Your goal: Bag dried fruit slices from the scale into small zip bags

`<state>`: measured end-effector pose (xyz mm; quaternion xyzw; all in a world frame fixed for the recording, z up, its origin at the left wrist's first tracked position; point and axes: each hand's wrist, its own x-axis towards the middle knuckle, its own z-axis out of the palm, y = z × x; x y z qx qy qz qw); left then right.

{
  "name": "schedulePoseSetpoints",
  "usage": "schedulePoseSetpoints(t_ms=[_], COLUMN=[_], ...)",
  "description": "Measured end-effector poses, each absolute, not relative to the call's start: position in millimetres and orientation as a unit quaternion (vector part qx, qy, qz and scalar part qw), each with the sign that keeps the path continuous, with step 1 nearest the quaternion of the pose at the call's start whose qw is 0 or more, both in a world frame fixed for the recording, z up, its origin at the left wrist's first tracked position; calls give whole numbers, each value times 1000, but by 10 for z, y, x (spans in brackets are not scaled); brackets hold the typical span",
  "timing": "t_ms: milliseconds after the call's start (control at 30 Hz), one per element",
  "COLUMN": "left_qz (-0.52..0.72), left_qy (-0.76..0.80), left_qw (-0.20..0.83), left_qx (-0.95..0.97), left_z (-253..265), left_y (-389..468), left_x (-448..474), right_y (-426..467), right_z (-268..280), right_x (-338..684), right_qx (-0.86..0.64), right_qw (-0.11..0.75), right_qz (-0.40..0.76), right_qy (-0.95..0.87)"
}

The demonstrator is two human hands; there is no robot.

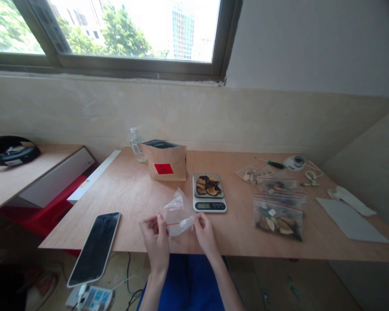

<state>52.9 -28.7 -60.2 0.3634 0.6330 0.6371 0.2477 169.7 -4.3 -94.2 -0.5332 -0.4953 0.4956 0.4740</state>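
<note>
Between my two hands stretches a clear zip bag (178,211) with red seal lines, and nothing shows inside it. My left hand (156,229) pinches its left side, fingers closed. At the opposite edge, my right hand (204,229) is closed on the plastic too. Just beyond the right hand stands a white digital scale (210,206); its display is too small to read. Dried brown-edged slices (209,185), like mushroom, lie piled on its tray. Behind the bag a brown paper pouch (168,162) with a red label stands upright, its top open.
Several filled zip bags (278,218) lie on the right. Farther back are a green screwdriver (275,164) and a white camera (294,163). White sheets (352,220) rest at far right. A water bottle (137,144) stands behind the pouch; a phone (95,248) overhangs the front left edge.
</note>
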Motion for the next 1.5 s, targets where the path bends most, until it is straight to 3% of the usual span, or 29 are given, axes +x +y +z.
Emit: schedulePoseSetpoints(t_ms=[167, 300, 433, 567, 667, 867, 1267, 1400, 1500], left_qz=[650, 624, 577, 564, 559, 539, 519, 503, 504], left_qy=[637, 654, 691, 683, 677, 666, 658, 652, 630], left_qw=[208, 200, 148, 89, 125, 233, 267, 271, 290], left_qx=[357, 378, 408, 455, 462, 460, 476, 499, 515], left_z=[-442, -416, -409, -369, -347, -349, -444, -464, -467], left_y=[-223, -191, -164, -107, -58, 21, 143, 151, 138], left_x=[573, 564, 530, 543, 567, 608, 652, 690, 735], right_y=[-14, 284, 679, 852, 862, 850, 810, 592, 430], right_z=[-789, -770, -940, -1080, -1121, -1100, -837, -391, -144], right_x=[1996, 2214, 2336, 2335, 2364, 2483, 2461, 2115, 1757], right_qx=[-508, -602, -683, -709, -705, -673, -673, -608, -527], right_qw=[450, 521, 451, 387, 395, 443, 536, 601, 590], right_qz=[454, 216, 21, -8, -15, 31, 150, 325, 451], right_qy=[-577, -565, -574, -589, -589, -592, -487, -403, -414])
